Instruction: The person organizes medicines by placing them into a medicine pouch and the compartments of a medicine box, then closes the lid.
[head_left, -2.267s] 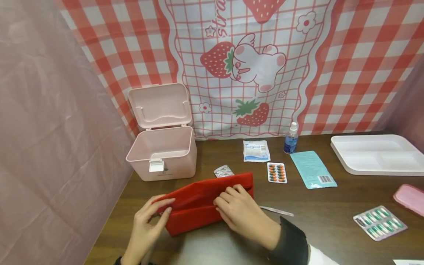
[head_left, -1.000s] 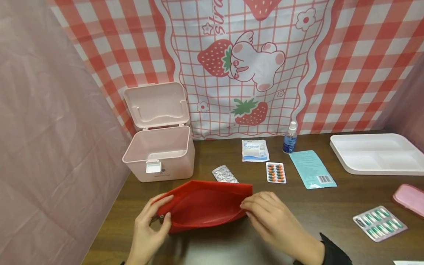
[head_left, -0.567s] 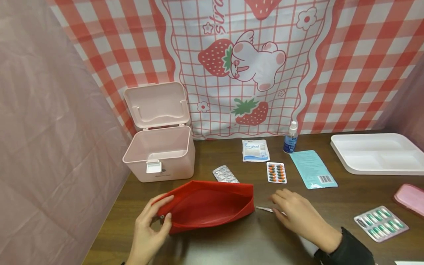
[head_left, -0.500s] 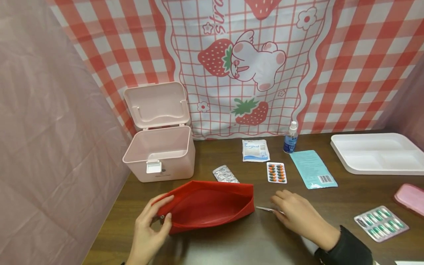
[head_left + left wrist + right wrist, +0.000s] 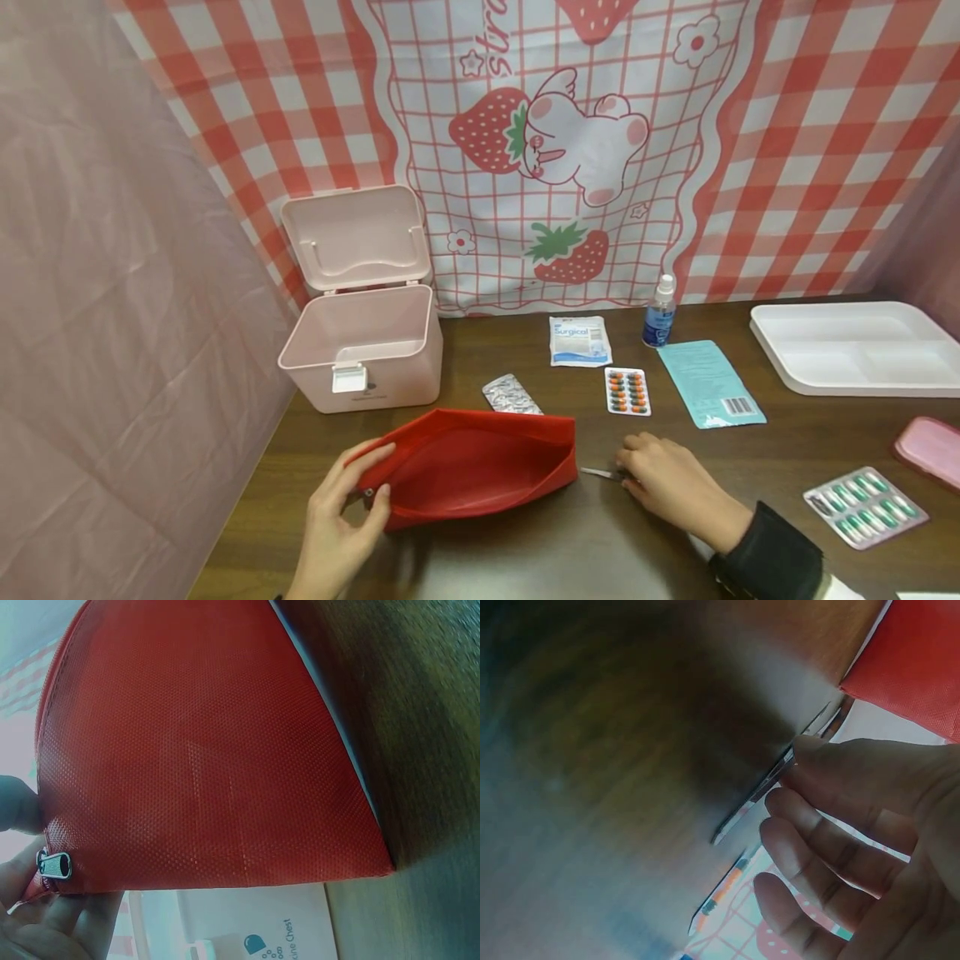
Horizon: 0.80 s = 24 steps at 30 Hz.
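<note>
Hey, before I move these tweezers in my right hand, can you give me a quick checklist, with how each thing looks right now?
1. Red pouch open: ok, its mouth gapes wide.
2. Left hand holding the red pouch: ok, it grips the end with the zipper pull.
3. Right hand on the tweezers: ok, it pinches them.
4. Tweezers over the red pouch's mouth: not ok, they are outside, beside its right end.
5. Tweezers lifted off the table: cannot tell.
</note>
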Tool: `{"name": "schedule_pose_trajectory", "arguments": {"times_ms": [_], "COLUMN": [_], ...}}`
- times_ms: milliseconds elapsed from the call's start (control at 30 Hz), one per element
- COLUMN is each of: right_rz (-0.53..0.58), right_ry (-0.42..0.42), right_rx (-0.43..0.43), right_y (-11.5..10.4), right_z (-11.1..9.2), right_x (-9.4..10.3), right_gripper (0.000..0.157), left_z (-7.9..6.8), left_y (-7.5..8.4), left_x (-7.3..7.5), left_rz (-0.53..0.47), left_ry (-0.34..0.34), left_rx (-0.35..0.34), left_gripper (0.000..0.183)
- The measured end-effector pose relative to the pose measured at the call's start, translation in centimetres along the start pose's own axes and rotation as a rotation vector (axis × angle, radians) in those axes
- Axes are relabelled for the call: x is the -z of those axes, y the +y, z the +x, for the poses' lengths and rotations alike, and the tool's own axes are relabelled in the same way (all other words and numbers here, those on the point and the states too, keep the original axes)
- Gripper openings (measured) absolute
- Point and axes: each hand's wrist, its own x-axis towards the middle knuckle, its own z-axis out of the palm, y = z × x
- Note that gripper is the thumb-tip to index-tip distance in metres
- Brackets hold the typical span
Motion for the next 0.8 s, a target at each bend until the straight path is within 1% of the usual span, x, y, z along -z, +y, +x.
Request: {"name": "schedule_pose_trajectory", "arguments": {"times_ms": [133,333,433,667,800], "right_rz": [0.003,0.025,0.046,0.096,0.084], "right_ry": [0.006,0.007,0.013,0.035,0.048], "right_rx": [-0.003,0.009,0.022,0.072,0.089], "right_y": [0.03,0.14,0.18,0.28,0.18], "right_z": [0.01,-0.08,-0.2,-0.54,-0.84], "right_x": [-0.13,-0.3,-0.34,-0.2,0.57], "right_gripper": [0.021,0.031,0.033,0.026,0.024], "left_z": [-0.01,-0.15,-0.23,-0.31,-0.31], "left_y": [-0.04,-0.27,-0.34,-0.33,-0.29], "left_x": [-0.03,-0.16,-0.22,-0.24,-0.23], "left_rz": [-0.004,-0.015,-0.021,-0.023,-0.02], "left_ry": [0.002,-0.004,-0.003,-0.003,-0.005], "left_rx": [-0.016,-0.025,-0.033,-0.037,-0.033], "left_gripper": [0.048,0.047,0.047,0.048,0.048]}}
